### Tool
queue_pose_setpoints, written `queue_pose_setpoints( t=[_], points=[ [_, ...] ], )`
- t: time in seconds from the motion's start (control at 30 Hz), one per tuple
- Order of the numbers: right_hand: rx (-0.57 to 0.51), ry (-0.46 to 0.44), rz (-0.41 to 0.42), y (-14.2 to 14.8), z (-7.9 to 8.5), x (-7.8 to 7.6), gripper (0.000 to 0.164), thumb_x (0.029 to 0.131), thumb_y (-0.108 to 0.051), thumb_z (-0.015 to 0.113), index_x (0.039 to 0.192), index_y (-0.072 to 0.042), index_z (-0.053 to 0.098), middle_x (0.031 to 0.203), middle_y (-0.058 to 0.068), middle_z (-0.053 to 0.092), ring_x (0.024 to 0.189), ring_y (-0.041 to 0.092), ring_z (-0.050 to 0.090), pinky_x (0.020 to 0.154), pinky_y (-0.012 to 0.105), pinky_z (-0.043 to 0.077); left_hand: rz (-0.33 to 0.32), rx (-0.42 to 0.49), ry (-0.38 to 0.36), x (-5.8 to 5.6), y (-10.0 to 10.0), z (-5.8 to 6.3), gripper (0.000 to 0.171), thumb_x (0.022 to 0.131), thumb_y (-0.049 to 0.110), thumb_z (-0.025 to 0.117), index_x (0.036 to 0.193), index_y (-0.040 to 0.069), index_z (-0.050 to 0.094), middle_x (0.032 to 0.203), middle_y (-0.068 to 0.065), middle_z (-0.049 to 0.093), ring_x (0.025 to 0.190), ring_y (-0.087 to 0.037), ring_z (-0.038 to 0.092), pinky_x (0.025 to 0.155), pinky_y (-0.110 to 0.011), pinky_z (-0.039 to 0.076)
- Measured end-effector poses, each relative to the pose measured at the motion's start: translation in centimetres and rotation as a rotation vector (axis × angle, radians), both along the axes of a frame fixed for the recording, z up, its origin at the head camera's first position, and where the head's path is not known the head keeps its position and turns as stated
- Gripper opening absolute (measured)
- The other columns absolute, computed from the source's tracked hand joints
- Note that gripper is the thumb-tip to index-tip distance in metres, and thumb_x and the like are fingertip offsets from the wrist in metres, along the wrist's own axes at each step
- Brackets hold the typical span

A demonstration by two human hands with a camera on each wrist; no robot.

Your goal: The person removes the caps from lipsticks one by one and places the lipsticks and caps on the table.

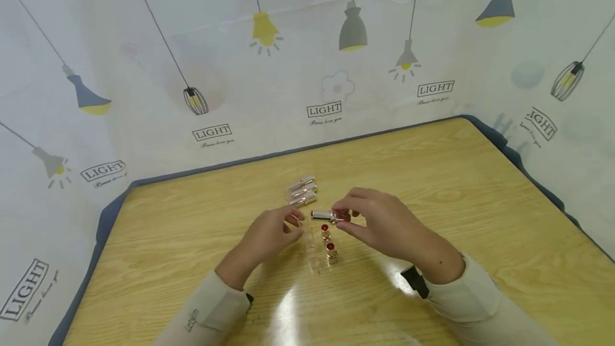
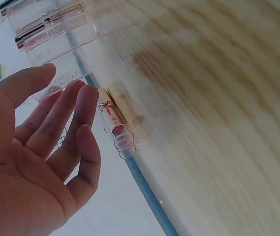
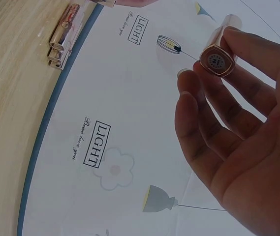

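My right hand (image 1: pixel 384 220) pinches a lipstick (image 1: pixel 321 214) between thumb and fingers, lying level above the table. In the right wrist view the lipstick (image 3: pixel 217 60) shows its squarish gold-rimmed end with a round label. My left hand (image 1: pixel 269 234) has thumb and fingertips on either side of a clear plastic case (image 2: pixel 61 78) with faint lettering. More clear plastic (image 1: pixel 313 261) runs toward me beside two upright lipsticks, one (image 1: pixel 325 232) behind the other (image 1: pixel 331 251), both with dark red ends up.
Three capped lipsticks (image 1: pixel 302 191) lie side by side farther back on the wood-grain table (image 1: pixel 192 228). A pale curtain (image 1: pixel 288 79) with printed lamps hangs along the table's far edge and sides.
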State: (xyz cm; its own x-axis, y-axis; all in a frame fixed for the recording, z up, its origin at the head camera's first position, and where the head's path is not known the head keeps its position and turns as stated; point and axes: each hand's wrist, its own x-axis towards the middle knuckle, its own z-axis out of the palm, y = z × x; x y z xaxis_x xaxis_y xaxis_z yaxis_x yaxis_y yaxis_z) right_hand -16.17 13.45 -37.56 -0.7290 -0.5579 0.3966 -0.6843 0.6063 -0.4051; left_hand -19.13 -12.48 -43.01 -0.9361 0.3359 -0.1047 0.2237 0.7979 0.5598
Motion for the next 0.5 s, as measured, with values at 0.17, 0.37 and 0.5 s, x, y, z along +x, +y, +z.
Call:
queue_pose_setpoints(
  t=[0.17,0.37,0.5],
  points=[
    [0.005,0.000,-0.008,0.08,0.08,-0.03,0.020,0.090,-0.024,0.076,0.108,-0.017,0.075,0.098,-0.009,0.069,0.079,0.002,0.060,0.067,0.021,0.051,-0.009,-0.008,0.014,-0.23,0.25,-0.15,0.040,0.093,0.020,0.071,0.132,0.013,0.062,0.109,0.001,0.073,0.088,-0.013,0.070,0.079,-0.032,0.058],
    [0.009,-0.001,-0.002,0.06,0.07,-0.05,0.019,0.090,-0.024,0.076,0.107,-0.017,0.075,0.098,-0.009,0.069,0.080,0.002,0.061,0.068,0.021,0.051,-0.011,-0.016,0.015,-0.26,0.38,-0.48,0.027,0.092,0.019,0.072,0.119,0.015,0.067,0.106,0.000,0.074,0.088,-0.015,0.071,0.078,-0.032,0.058],
    [0.014,-0.003,-0.009,0.02,0.02,-0.07,0.019,0.090,-0.025,0.076,0.107,-0.017,0.075,0.097,-0.010,0.069,0.080,0.002,0.061,0.068,0.022,0.051,-0.007,-0.026,0.021,-0.27,0.40,-0.74,0.021,0.092,0.020,0.072,0.113,0.016,0.068,0.105,-0.001,0.074,0.088,-0.015,0.072,0.077,-0.032,0.058]
  ],
)
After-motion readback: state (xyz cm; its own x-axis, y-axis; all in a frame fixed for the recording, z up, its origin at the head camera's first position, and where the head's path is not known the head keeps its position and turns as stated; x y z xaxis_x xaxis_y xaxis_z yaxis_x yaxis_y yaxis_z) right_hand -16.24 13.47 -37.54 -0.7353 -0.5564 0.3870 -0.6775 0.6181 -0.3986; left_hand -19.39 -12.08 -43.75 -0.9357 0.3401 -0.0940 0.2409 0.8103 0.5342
